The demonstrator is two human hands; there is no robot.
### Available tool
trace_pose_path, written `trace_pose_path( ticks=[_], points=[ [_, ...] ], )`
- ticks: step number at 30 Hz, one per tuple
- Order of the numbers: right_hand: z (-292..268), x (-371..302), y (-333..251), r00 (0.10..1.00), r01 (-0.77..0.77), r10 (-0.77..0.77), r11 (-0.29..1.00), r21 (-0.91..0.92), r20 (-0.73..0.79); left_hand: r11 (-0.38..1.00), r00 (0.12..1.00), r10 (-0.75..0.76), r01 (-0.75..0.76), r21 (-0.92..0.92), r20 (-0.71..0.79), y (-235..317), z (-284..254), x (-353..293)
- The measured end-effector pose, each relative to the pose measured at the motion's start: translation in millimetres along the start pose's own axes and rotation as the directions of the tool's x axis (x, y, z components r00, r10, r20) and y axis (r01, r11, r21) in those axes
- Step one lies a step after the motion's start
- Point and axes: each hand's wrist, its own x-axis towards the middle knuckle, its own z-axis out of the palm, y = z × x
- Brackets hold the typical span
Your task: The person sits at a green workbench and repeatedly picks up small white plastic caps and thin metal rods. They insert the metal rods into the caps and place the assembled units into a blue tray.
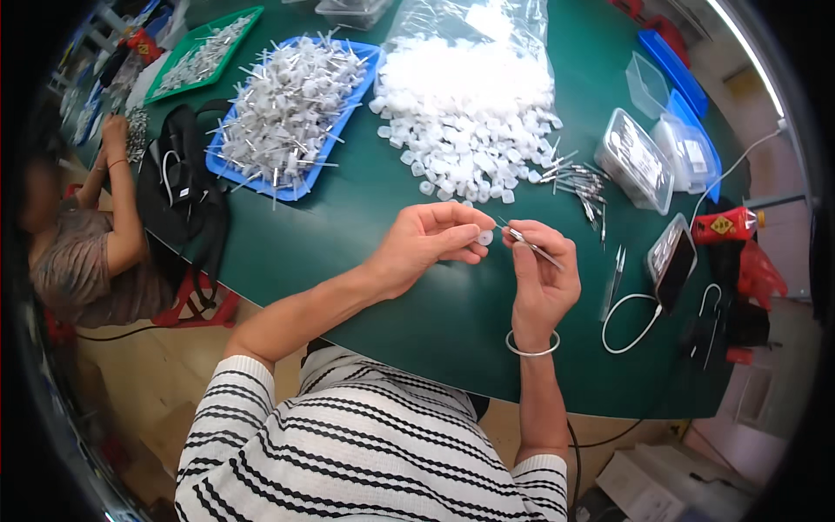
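Cap (485,237) and pin (535,249) held close together, on the near side of the heap (470,113)

Thumb and fingers of the left hand (435,237) are closed on the cap, a small white piece showing at the thumb's tip. The right hand (546,274) has its thumb and fingers clamped on the pin, a slim metal piece whose fine tip points toward the cap; whether the two touch, I cannot tell. Both hands are just off the near edge of the heap, above the green table (409,339). A bangle (532,352) circles the right wrist.

White caps make up the heap, which spills from a clear bag (513,17) at its far side. Loose pins (581,184) lie just to its right, with the tub (639,157) farther right. Tweezers (614,280) and a phone (676,265) on a white cable (619,351) are nearer the person, right of the heap.

Left of the heap stands the blue tray (369,70), piled with capped metal pieces. Farther left are the green tray (250,33), a black backpack (187,196) and a seated co-worker (87,261).
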Motion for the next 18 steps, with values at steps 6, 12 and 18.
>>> trace_pose_path(
  ticks=[6,12,18],
  points=[
    [-3.5,-5.8,9.5,0.998,-0.024,0.025,0.999,-0.026,0.049,0.998,1.0,-0.006,0.004,0.068,0.02,-3.4,-2.7,2.1],
    [-5.0,-5.0,9.3,0.996,-0.058,0.059,0.998,-0.017,0.069,0.999,1.0,-0.028,0.028,0.025,-0.015,-3.9,-13.0,5.0],
    [-8.0,-2.1,9.2,0.99,-0.109,0.109,0.994,-0.002,0.093,0.996,0.996,-0.091,0.09,-0.027,-0.026,-1.4,-15.1,5.9]
  ],
)
